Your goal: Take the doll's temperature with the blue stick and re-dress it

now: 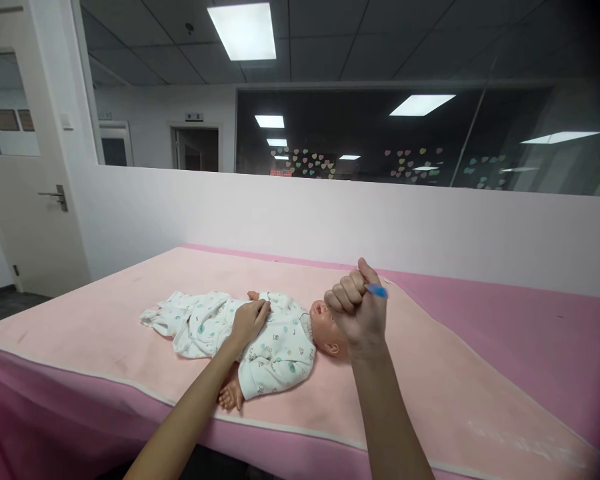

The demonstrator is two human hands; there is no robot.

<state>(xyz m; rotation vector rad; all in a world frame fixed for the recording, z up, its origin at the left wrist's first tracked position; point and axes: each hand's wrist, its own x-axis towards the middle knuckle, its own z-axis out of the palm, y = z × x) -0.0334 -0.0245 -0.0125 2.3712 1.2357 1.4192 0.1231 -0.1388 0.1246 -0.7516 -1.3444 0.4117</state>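
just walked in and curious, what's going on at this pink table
A person leans over a baby doll that lies on its back on a light pink mat spread over the table. The left hand rests flat on the doll's chest, over its white printed romper. The right hand is raised above the doll's head in a fist, closed on a small blue object whose tip pokes out; what it is can't be made out.
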